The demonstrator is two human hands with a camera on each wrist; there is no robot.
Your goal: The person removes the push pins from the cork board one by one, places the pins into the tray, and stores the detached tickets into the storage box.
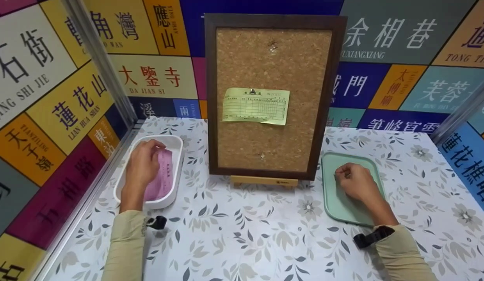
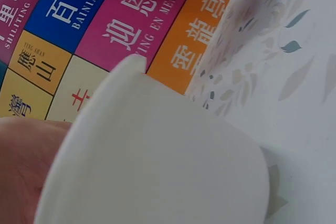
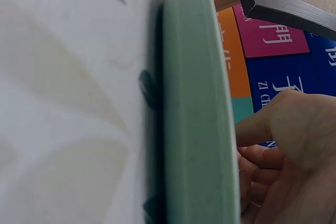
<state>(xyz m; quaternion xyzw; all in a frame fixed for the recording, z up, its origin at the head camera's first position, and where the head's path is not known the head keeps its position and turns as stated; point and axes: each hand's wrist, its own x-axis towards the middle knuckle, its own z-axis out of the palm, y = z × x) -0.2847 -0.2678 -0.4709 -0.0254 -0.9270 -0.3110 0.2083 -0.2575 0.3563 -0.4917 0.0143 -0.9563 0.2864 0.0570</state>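
Note:
On the left of the head view my left hand (image 1: 142, 162) reaches into a white plastic tub (image 1: 178, 156), its fingers bent beside pink printed slips (image 1: 164, 171). Its fingertips are partly hidden there. The tub's outer wall (image 2: 173, 156) covers most of the left wrist view. Over at the right, my right hand (image 1: 357, 181) is low over a shallow green tray (image 1: 337, 210), with thumb and index finger drawn together; I cannot tell whether something small is between them. In the right wrist view the tray's rim (image 3: 199, 103) hides the fingertips of that hand (image 3: 299, 150).
Between the hands a framed cork board (image 1: 265, 148) leans on a small wooden stand (image 1: 265, 181). A yellow-green form (image 1: 255, 107) is fixed to it near a shiny pin (image 1: 252, 91). Two more shiny spots show on the cork. Sign-printed walls (image 1: 160, 76) enclose the flower-patterned tabletop (image 1: 242, 234).

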